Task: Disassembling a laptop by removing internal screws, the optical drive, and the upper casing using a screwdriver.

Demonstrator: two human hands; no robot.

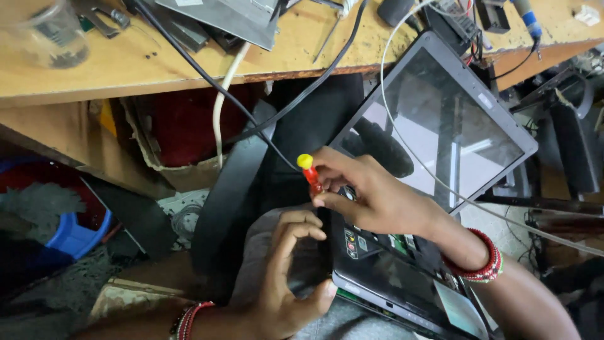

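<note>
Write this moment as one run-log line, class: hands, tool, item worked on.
right hand: grips red screwdriver with yellow cap | left hand: braces open laptop at its edge | laptop: on lap, screen dark

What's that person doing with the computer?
A person has an open laptop on their lap, its dark screen tilted back. Their right hand pinches a small screwdriver with a red handle and yellow cap over the laptop's base. Their left hand rests at the laptop's near edge, fingers curled.
</note>
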